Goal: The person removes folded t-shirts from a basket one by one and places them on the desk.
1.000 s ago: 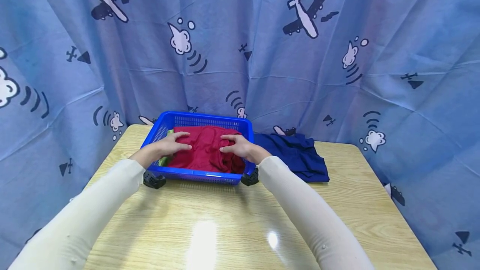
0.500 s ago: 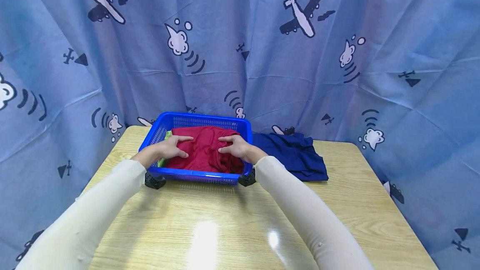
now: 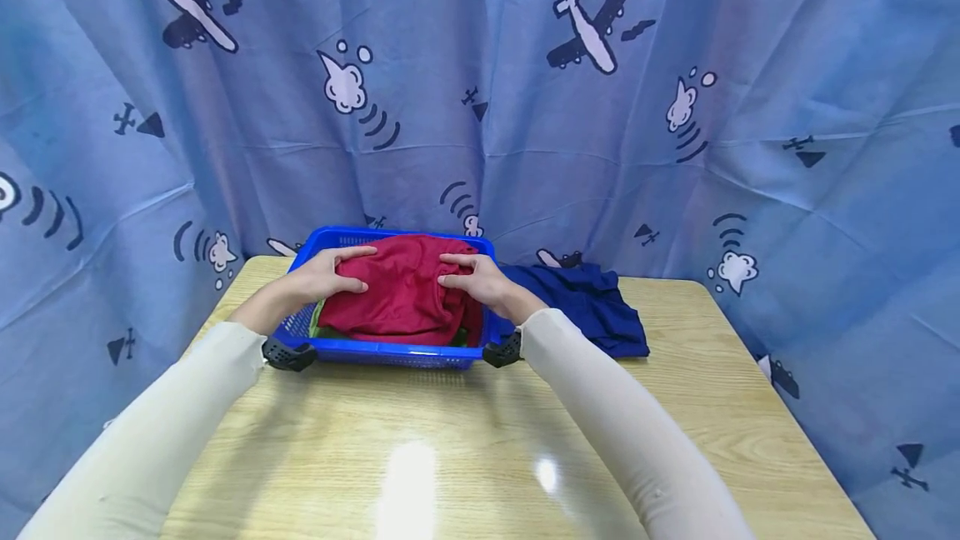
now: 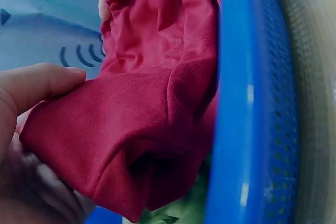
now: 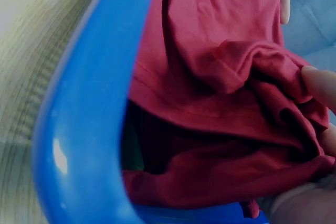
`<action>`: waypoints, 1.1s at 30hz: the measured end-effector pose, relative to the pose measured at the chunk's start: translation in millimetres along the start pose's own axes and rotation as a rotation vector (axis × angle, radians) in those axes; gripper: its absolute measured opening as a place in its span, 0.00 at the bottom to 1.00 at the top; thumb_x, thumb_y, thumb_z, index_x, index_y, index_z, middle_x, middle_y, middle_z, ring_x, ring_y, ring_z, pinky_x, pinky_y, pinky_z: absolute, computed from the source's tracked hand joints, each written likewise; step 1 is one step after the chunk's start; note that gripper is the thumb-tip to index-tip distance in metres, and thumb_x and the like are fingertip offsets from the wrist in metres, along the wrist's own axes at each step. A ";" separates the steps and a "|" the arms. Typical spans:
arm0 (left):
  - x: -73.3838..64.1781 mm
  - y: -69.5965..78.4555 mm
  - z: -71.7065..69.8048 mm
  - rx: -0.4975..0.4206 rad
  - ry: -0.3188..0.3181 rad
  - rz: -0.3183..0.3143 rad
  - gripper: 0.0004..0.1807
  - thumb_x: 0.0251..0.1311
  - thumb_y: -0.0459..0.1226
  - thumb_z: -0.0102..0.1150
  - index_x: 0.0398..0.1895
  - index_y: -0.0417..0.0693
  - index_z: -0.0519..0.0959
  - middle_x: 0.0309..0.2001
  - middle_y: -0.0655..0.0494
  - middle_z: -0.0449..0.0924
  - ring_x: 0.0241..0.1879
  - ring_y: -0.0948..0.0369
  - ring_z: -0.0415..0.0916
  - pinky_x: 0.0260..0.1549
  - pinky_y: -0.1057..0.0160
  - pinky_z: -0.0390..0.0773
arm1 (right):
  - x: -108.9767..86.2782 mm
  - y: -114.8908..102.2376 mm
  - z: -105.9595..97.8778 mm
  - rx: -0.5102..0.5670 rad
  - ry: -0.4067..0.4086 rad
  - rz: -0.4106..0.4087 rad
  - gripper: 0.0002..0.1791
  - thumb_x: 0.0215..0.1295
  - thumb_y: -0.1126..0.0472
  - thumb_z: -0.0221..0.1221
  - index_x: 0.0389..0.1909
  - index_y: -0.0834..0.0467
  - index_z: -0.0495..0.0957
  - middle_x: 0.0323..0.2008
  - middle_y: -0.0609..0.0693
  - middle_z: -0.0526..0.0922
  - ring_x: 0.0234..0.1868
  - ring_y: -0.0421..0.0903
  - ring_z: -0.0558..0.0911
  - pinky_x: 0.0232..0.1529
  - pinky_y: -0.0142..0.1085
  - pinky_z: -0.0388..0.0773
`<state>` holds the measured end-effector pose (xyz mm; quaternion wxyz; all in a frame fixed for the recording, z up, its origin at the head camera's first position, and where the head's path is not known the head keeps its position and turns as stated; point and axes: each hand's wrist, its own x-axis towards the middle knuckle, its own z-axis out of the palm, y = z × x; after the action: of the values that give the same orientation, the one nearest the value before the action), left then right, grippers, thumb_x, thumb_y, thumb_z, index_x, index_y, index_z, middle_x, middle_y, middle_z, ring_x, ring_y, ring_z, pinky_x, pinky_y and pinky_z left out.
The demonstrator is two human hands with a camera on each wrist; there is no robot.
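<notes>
A folded red garment (image 3: 405,294) rises out of a blue plastic basket (image 3: 397,348) in the head view, held at both sides. My left hand (image 3: 318,275) grips its left end; in the left wrist view the thumb (image 4: 58,80) lies on top and the fingers go underneath. At the other end my right hand (image 3: 486,280) pinches bunched layers between thumb and fingers, as the right wrist view shows. Below the red garment, a green cloth (image 4: 191,200) peeks out inside the basket. The lower fingers of both hands are partly hidden by fabric.
A folded navy cloth (image 3: 585,307) lies on the wooden table (image 3: 480,457) just right of the basket. Behind the table hangs a blue curtain (image 3: 420,65) printed with planes and clouds. The basket's front rim runs close by both wrists.
Both hands have taken hold of the red garment and raised it, so it now covers part of the basket's back wall. The head view has shifted slightly. The navy cloth stays put.
</notes>
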<state>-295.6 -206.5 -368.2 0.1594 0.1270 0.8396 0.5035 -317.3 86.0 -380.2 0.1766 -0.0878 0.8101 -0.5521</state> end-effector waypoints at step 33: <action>-22.3 72.9 1.8 -0.119 -0.054 0.115 0.42 0.64 0.29 0.62 0.80 0.52 0.57 0.41 0.55 0.82 0.32 0.64 0.84 0.36 0.67 0.84 | -59.1 -56.1 -74.7 0.166 -0.130 -0.119 0.32 0.75 0.66 0.52 0.78 0.56 0.60 0.72 0.56 0.69 0.47 0.32 0.83 0.49 0.27 0.81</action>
<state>-270.6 -179.7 -301.3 0.1602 0.1787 0.7949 0.5573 -294.4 149.4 -292.6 0.2026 -0.1563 0.7417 -0.6200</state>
